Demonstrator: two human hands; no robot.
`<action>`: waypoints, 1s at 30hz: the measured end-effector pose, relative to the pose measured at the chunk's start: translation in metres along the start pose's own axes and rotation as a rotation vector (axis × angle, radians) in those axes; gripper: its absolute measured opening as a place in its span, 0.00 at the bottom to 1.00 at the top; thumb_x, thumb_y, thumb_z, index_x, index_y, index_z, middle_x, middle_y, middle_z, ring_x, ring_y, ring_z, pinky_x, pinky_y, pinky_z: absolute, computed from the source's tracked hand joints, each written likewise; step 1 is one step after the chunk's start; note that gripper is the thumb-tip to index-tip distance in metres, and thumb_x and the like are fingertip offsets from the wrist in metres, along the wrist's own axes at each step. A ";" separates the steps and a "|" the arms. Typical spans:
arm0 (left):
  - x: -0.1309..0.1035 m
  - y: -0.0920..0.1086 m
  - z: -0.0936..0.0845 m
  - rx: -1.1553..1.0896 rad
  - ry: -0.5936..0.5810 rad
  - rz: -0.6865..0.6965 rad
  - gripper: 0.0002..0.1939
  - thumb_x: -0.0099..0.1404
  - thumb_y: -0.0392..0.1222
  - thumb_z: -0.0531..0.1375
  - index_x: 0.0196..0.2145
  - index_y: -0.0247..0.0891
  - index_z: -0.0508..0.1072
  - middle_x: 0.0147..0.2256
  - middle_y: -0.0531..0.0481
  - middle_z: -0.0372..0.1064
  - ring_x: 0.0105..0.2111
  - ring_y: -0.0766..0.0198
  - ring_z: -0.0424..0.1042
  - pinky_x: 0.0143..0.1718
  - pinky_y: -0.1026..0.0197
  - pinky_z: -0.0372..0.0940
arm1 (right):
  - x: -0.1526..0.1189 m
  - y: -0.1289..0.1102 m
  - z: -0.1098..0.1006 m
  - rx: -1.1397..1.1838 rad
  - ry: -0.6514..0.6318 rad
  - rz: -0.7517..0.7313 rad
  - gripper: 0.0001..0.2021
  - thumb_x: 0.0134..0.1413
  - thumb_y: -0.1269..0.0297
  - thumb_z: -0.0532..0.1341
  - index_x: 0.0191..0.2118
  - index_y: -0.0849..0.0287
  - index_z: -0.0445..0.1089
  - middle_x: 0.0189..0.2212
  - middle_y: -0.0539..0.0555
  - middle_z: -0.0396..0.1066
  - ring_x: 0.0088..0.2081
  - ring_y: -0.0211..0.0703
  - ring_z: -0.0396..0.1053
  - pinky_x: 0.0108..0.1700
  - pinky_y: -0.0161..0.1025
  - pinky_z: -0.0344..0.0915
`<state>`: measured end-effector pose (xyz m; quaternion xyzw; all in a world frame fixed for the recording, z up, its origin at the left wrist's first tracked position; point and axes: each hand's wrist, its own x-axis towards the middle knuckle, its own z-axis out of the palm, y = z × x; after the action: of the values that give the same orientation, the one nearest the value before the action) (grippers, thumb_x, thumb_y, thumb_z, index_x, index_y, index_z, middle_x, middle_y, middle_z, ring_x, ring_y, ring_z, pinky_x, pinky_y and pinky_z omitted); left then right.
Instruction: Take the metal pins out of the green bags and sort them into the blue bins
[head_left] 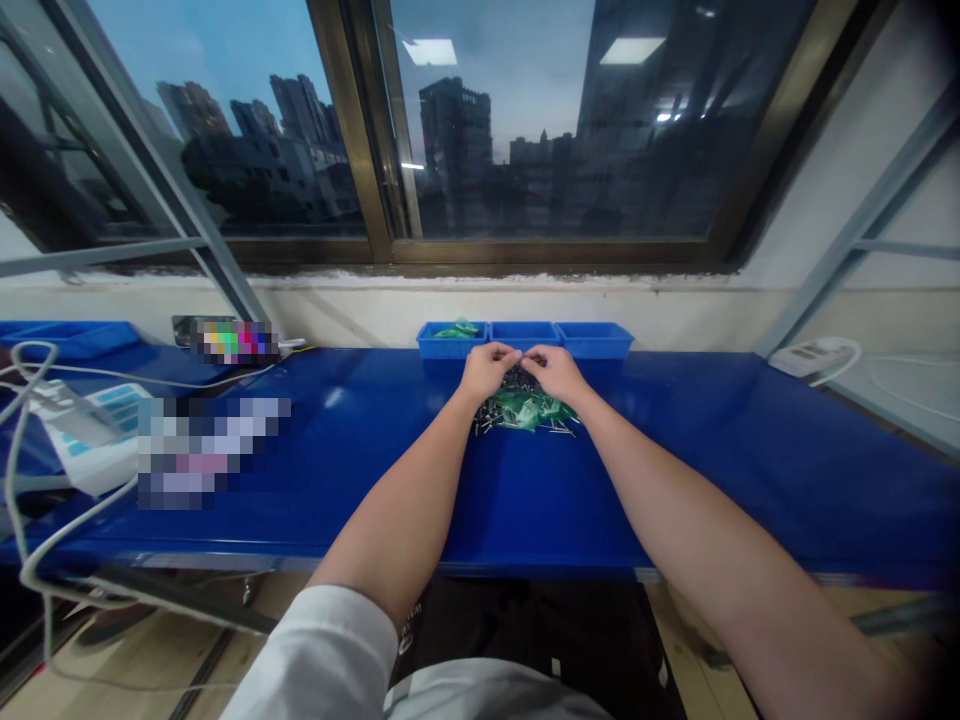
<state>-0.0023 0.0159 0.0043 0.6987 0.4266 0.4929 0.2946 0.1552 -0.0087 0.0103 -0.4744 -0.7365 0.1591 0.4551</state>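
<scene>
Over a pile of small metal pieces (pixel 491 420), which look like screws or nails, my two hands meet with their fingertips close together. My left hand (pixel 489 368) is closed in a pinch, and so is my right hand (pixel 555 372). Whatever sits between the fingers is too small to make out. Crumpled green plastic (pixel 529 410) lies on the pile just below the hands. Right behind them stands a row of blue bins: the left bin (pixel 452 347) has green plastic in it, beside a middle bin (pixel 517 332) and a right bin (pixel 596 345).
The blue tabletop (pixel 360 450) runs below a window. To the left are a white device (pixel 97 430) with looping cables, a blurred-out patch, a phone-like object (pixel 232 340) and another blue tray (pixel 82 340). A white power strip (pixel 814 355) lies at the right by a metal frame.
</scene>
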 end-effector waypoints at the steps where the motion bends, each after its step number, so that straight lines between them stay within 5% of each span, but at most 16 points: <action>1: 0.000 0.001 0.000 0.005 0.004 -0.006 0.16 0.55 0.50 0.61 0.33 0.33 0.75 0.28 0.48 0.74 0.29 0.64 0.70 0.32 0.63 0.64 | 0.001 0.001 0.000 0.021 0.002 0.013 0.09 0.51 0.63 0.57 0.32 0.61 0.71 0.28 0.53 0.74 0.30 0.40 0.69 0.36 0.36 0.63; 10: -0.004 0.009 -0.001 0.138 0.002 0.014 0.12 0.57 0.47 0.59 0.33 0.35 0.75 0.30 0.49 0.74 0.31 0.64 0.70 0.36 0.63 0.63 | 0.003 0.006 -0.002 0.018 -0.012 0.108 0.17 0.54 0.53 0.54 0.24 0.61 0.67 0.21 0.52 0.71 0.25 0.39 0.66 0.32 0.36 0.62; 16: -0.009 0.016 -0.003 0.314 -0.026 -0.005 0.11 0.60 0.45 0.56 0.28 0.36 0.73 0.25 0.52 0.71 0.27 0.65 0.66 0.33 0.63 0.61 | 0.005 0.003 -0.001 0.349 0.041 0.165 0.18 0.49 0.48 0.57 0.32 0.61 0.68 0.24 0.53 0.71 0.26 0.39 0.67 0.30 0.36 0.64; 22: -0.009 0.014 -0.003 0.318 -0.062 -0.018 0.12 0.60 0.48 0.56 0.31 0.38 0.74 0.28 0.51 0.72 0.30 0.63 0.69 0.35 0.63 0.62 | 0.006 0.007 -0.005 0.396 0.042 0.207 0.20 0.45 0.47 0.59 0.32 0.61 0.70 0.29 0.55 0.74 0.27 0.39 0.67 0.26 0.34 0.62; 30: -0.002 0.001 -0.004 0.371 0.046 -0.147 0.16 0.58 0.49 0.58 0.42 0.40 0.72 0.40 0.49 0.73 0.41 0.61 0.70 0.43 0.61 0.62 | 0.005 0.016 -0.012 0.288 0.164 0.102 0.17 0.42 0.58 0.63 0.39 0.61 0.70 0.38 0.57 0.74 0.41 0.46 0.70 0.45 0.43 0.65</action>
<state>-0.0063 0.0133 0.0059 0.6968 0.5665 0.3986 0.1862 0.1734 0.0012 0.0084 -0.4524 -0.6414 0.2467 0.5684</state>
